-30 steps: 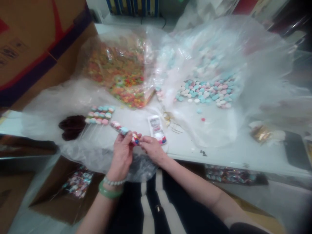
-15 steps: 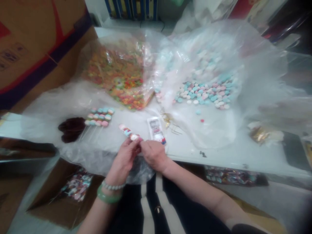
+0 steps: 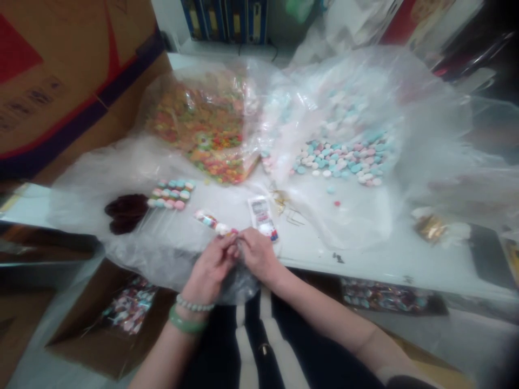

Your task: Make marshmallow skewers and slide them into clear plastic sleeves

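A marshmallow skewer (image 3: 210, 220) in pink, white and blue slants up to the left from my fingers, apparently in a clear wrapper. My left hand (image 3: 214, 265) is closed around its lower end. Right beside it, my right hand (image 3: 259, 253) pinches at the same end, the fingertips of both hands nearly touching; what lies between the right fingers is hidden. Just beyond my right hand is a printed white packet (image 3: 260, 212), with thin gold ties (image 3: 280, 201) next to it. To the left, several finished-looking marshmallow skewers (image 3: 172, 193) lie in a row.
Clear bags of orange-green gummies (image 3: 221, 162) and pastel marshmallows (image 3: 340, 158) spread across the back. A dark red item (image 3: 125, 212) lies left. A large carton (image 3: 77, 102) stands back left. Below the table edge, a box (image 3: 81, 329) holds wrapped sweets. Gold ties (image 3: 433, 229) lie right.
My hands stay together at the skewer's lower end and have shifted slightly; the right fingers now pinch more upright. The whole view has moved a little.
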`<action>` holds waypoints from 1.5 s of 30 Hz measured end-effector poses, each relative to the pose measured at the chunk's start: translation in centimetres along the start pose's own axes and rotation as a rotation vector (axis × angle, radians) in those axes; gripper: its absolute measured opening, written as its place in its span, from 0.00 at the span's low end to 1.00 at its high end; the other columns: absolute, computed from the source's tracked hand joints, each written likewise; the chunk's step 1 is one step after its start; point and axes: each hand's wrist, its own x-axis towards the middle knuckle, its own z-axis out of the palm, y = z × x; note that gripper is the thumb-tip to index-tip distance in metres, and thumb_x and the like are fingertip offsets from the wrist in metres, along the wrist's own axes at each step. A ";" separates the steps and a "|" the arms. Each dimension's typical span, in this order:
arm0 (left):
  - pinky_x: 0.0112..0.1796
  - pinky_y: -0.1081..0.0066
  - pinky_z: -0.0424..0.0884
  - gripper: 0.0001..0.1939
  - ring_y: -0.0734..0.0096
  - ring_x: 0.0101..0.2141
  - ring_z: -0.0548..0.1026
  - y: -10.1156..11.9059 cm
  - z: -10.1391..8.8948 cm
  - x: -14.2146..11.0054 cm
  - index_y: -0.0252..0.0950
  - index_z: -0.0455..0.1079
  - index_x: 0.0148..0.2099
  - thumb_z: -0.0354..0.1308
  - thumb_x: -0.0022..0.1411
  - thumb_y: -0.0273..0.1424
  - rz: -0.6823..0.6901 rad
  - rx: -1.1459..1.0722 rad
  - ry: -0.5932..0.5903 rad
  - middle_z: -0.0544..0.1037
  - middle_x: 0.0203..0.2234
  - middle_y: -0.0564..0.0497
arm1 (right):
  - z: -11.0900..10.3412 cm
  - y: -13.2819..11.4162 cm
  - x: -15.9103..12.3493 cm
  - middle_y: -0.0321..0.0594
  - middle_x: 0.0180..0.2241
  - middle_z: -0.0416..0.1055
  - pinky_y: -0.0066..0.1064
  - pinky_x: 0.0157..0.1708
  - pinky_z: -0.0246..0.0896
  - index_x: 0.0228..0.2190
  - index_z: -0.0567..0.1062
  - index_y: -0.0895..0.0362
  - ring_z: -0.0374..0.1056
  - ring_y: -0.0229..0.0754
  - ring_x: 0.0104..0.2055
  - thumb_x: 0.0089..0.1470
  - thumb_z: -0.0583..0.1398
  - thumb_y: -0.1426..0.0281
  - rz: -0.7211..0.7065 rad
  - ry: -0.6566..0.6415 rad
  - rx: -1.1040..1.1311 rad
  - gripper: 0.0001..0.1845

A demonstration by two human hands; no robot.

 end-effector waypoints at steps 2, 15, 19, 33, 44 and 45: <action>0.16 0.82 0.56 0.17 0.87 0.14 0.55 -0.3 0.2 -0.1 0.34 0.60 0.24 0.67 0.45 0.20 -0.054 -0.068 0.022 0.58 0.14 0.63 | 0.3 0.3 0.1 0.38 0.29 0.70 0.32 0.37 0.62 0.33 0.73 0.56 0.67 0.41 0.33 0.57 0.52 0.74 0.045 0.009 0.006 0.10; 0.38 0.75 0.74 0.19 0.71 0.34 0.76 0.6 0.5 -1.3 0.31 0.72 0.42 0.61 0.45 0.16 -0.032 -0.077 -0.149 0.77 0.33 0.49 | 0.1 -1.3 -0.1 0.41 0.26 0.67 0.34 0.31 0.53 0.33 0.76 0.58 0.61 0.42 0.29 0.63 0.51 0.75 -0.463 0.174 -0.514 0.14; 0.40 0.74 0.74 0.19 0.71 0.37 0.76 0.9 0.3 -1.5 0.31 0.73 0.43 0.56 0.47 0.16 -0.079 -0.208 -0.179 0.77 0.35 0.47 | 0.5 -1.0 0.0 0.41 0.26 0.66 0.35 0.33 0.53 0.35 0.76 0.58 0.61 0.43 0.31 0.64 0.52 0.74 -0.470 0.149 -0.530 0.13; 0.25 0.77 0.66 0.16 0.79 0.22 0.68 0.4 0.1 -0.2 0.32 0.70 0.29 0.74 0.44 0.33 0.215 0.003 0.153 0.73 0.21 0.55 | 1.2 0.6 -0.6 0.47 0.33 0.73 0.40 0.39 0.65 0.51 0.71 0.57 0.68 0.47 0.36 0.64 0.48 0.72 -0.283 0.094 -0.280 0.19; 0.21 0.75 0.57 0.17 0.80 0.15 0.53 0.7 -1.2 -0.6 0.34 0.71 0.38 0.70 0.49 0.38 0.088 0.116 -0.080 0.56 0.13 0.64 | 0.7 0.1 1.2 0.40 0.31 0.75 0.33 0.38 0.67 0.37 0.79 0.53 0.70 0.43 0.36 0.59 0.52 0.73 -0.080 -0.043 0.075 0.16; 0.21 0.76 0.55 0.20 0.80 0.16 0.53 0.7 -1.2 -1.0 0.35 0.72 0.44 0.68 0.51 0.39 0.091 0.112 -0.066 0.56 0.13 0.64 | 0.6 -0.2 1.0 0.41 0.31 0.75 0.34 0.38 0.67 0.36 0.79 0.53 0.71 0.44 0.36 0.58 0.52 0.72 -0.081 -0.055 0.099 0.16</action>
